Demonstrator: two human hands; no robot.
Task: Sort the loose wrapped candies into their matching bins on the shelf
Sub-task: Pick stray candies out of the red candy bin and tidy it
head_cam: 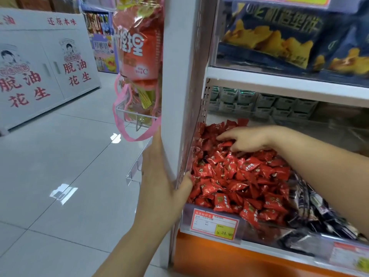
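To the left stands a white display cabinet printed with red characters [40, 72] on the grey tiled floor [60, 156]. Nearer the shelf, a red foil gift bag with pink handles [137, 62] hangs against the white end panel of the shelf unit [175, 76].

The left hand [159, 176] lies flat against the outer face of that panel, fingers straight and relaxed. Its thumb reaches round the front edge to the corner of the clear-fronted bin [186, 214]. It grasps nothing.

That bin is heaped with red wrapped candies [229, 182]. A red-and-white price label with a yellow tag [215, 222] is on its front, above an orange base strip [219, 254].

The right hand [245, 139] rests on the back of the red heap. Its forefinger points left and the other fingers curl down among the wrappers. From here I cannot tell whether it has hold of a candy.

Just right of the red heap lie dark navy wrapped candies [311, 212]. Behind them are green-and-white packets [259, 100], and on the shelf above, blue snack bags with yellow pictures [279, 37].
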